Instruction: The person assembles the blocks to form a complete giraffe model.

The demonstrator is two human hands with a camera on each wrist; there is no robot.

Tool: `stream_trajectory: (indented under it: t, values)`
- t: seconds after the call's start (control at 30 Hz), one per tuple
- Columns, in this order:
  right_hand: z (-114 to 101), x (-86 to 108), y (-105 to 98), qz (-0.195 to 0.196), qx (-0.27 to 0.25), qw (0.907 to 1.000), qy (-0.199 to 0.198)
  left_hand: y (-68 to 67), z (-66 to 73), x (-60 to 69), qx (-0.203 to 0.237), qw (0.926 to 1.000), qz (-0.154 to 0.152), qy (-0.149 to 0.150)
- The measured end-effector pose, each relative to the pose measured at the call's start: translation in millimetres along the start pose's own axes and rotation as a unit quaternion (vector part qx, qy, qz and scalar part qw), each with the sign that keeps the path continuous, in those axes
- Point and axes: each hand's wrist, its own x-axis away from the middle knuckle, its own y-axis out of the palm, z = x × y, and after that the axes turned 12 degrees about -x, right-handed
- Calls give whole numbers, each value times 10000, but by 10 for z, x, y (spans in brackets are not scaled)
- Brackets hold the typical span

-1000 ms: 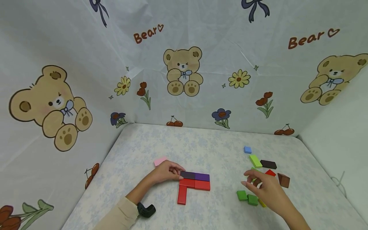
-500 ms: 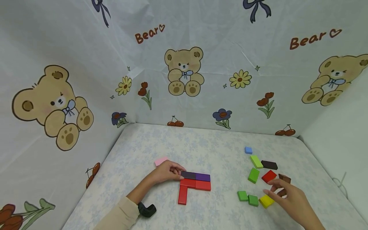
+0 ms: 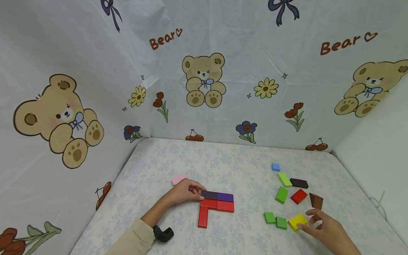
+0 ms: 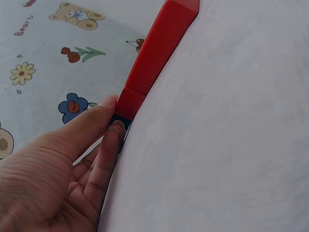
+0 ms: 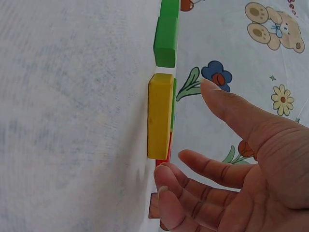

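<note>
green blocks (image 3: 281, 223) beside yellow block (image 3: 295, 220), right grip (image 3: 327, 228) wide, left grip (image 3: 185, 190) round dark block (image 3: 209, 195)

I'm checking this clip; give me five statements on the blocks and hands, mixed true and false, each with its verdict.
1. The left hand touches the left end of the dark block. True.

2. The right hand has lifted the yellow block into the air. False: the yellow block lies on the table, and the hand is beside it with thumb and fingers apart.

3. The purple block lies just right of the dark block. True.

4. Of the loose blocks on the right, the small blue block is nearest the person. False: the small blue block is the farthest.

5. The arrangement by the left hand includes three red blocks. True.
</note>
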Motion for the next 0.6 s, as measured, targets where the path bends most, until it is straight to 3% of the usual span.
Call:
stream_trajectory:
  t: [0.27, 0.6]
  values:
    - [78, -49, 90, -192, 27, 9994, 278, 4, 8, 10, -6, 10000, -15, 52]
    - [-5, -56, 128, -244, 302, 9984, 407, -3, -9, 0, 27, 10000, -3, 54]
